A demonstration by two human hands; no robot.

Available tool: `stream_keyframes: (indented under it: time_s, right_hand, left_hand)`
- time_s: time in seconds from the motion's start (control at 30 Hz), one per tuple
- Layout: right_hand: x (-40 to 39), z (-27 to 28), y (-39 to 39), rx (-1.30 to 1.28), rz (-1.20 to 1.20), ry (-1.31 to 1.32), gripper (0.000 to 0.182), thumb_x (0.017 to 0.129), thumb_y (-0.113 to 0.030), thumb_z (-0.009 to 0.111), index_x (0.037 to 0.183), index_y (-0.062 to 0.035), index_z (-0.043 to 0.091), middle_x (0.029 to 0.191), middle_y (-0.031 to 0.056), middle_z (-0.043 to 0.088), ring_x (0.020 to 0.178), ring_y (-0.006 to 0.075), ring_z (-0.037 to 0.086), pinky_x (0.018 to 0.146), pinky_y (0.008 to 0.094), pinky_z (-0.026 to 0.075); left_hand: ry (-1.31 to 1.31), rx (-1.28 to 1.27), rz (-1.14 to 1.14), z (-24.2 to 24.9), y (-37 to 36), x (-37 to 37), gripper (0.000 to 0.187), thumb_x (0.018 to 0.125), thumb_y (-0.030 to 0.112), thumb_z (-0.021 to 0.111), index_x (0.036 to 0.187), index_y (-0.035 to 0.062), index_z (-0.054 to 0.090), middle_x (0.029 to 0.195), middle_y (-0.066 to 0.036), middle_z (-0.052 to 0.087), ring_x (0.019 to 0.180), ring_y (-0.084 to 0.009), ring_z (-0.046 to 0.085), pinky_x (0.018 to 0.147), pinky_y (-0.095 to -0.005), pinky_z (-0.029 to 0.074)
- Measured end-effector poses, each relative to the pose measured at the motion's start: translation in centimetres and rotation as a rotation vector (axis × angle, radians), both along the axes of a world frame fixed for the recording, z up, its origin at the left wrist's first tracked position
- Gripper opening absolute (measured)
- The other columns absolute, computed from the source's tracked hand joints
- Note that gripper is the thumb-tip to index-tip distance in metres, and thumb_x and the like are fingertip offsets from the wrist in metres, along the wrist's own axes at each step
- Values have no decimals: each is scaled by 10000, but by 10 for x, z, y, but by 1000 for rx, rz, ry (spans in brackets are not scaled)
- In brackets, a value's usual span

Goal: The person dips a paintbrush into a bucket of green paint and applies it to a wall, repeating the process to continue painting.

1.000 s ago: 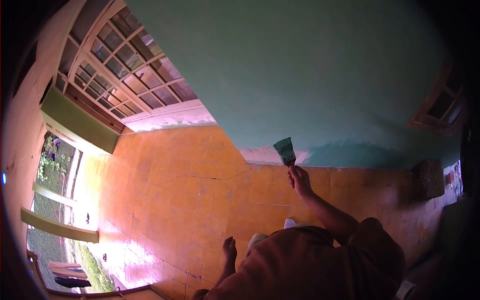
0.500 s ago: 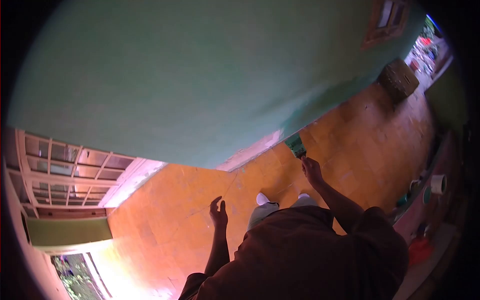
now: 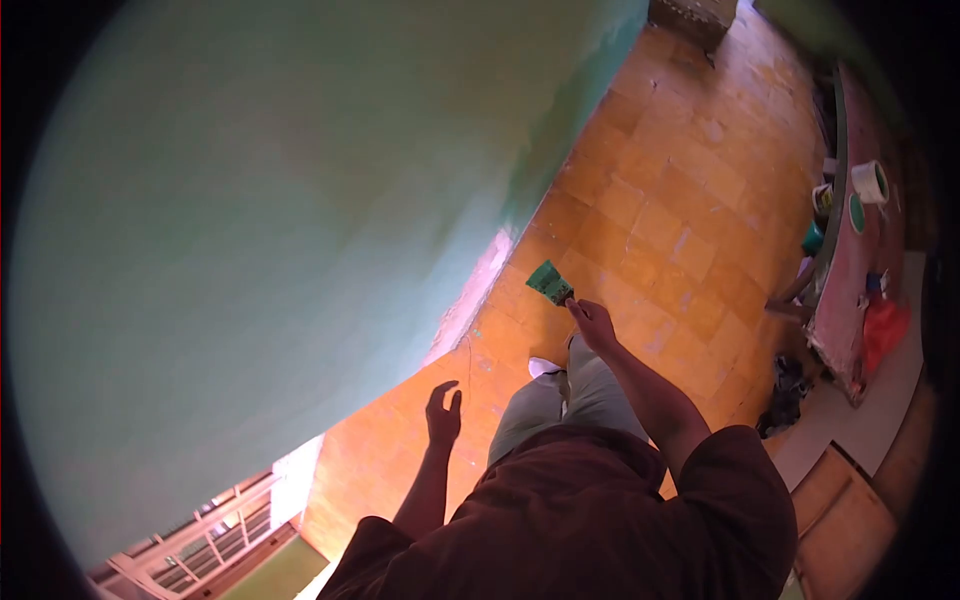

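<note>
My right hand (image 3: pixel 592 324) is closed around the handle of a paintbrush (image 3: pixel 550 284). Its wide bristle end is coated in green and points up and left, over the floor tiles. Beyond the brush rises a green wall (image 3: pixel 300 220). A darker green patch (image 3: pixel 560 125) runs along its lower edge, and nearer to me a pale pinkish strip (image 3: pixel 475 295) shows at the wall's foot. My left hand (image 3: pixel 443 412) hangs in the air near the wall's base, thumb and fingers apart, with nothing in it.
Orange tiles cover the floor (image 3: pixel 680 220). A table (image 3: pixel 830 310) on the right bears a white tub (image 3: pixel 870 182), a green-coated lid (image 3: pixel 856 214) and a red bag (image 3: pixel 885 330). A box (image 3: pixel 695 18) stands at the far wall end. White-framed windows (image 3: pixel 215 545) are at lower left.
My view has swung to the right, bringing more of the table into sight. The paintbrush has come away from the wall's foot toward me, still in my right hand. My left hand stays open.
</note>
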State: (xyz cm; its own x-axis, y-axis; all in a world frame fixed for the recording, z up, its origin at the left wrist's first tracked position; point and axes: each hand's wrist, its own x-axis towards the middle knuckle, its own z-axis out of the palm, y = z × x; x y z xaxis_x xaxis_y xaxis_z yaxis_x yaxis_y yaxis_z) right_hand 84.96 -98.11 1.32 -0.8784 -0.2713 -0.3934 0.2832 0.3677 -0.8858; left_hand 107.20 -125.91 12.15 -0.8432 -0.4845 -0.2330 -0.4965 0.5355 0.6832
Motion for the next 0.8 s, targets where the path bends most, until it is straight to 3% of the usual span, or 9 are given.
stream_keyframes:
  time_s: [0.27,0.37,0.43,0.47,0.6,0.67,0.8]
  right_hand:
    - [-35,-60,18,51,12,-164,495,934,-456,543,709,-16,570,566,102,454,550,196,456,534,368,338]
    - [-46,-101,13,136,82,-102,542,920,-518,516,712,-20,575,584,153,521,545,298,538,531,423,384]
    - [-54,-123,5,129,63,-115,521,924,-497,527,720,-20,582,565,141,501,528,263,510,518,406,366]
    - [-58,-136,-2,133,61,-108,501,928,-476,537,728,-20,589,547,128,481,510,228,483,505,390,348]
    - [-77,-192,-24,154,56,-150,532,909,-526,534,727,-31,601,568,145,513,522,274,514,514,395,375]
    - [-91,-231,-46,187,58,-167,553,885,-568,519,729,-52,641,615,149,582,623,328,593,576,429,436]
    - [-122,-289,-87,144,88,-208,582,880,-605,493,748,-63,659,640,139,601,656,321,599,604,426,444]
  left_hand:
    - [-194,116,-60,-19,55,-42,208,876,91,622,1071,19,631,1070,-144,655,1053,-287,617,923,-369,469]
    - [-299,161,-105,-36,63,-39,223,879,102,625,1086,19,629,1085,-148,651,1084,-285,604,948,-370,455]
    - [-355,199,-189,-47,65,-41,241,881,109,627,1106,22,627,1114,-149,643,1108,-282,593,962,-368,449]
    - [-356,233,-216,-59,63,-39,246,885,112,638,1119,34,628,1125,-130,650,1131,-264,588,970,-364,441]
    - [-465,284,-247,-111,60,-42,234,884,98,629,1107,30,627,1125,-144,640,1140,-291,577,984,-377,434]
    - [-521,317,-250,-145,51,-47,227,883,100,623,1099,29,627,1126,-152,632,1144,-305,570,985,-384,431]
    - [-561,324,-321,-192,34,-42,223,874,88,627,1089,29,622,1124,-153,628,1154,-335,556,992,-399,424]
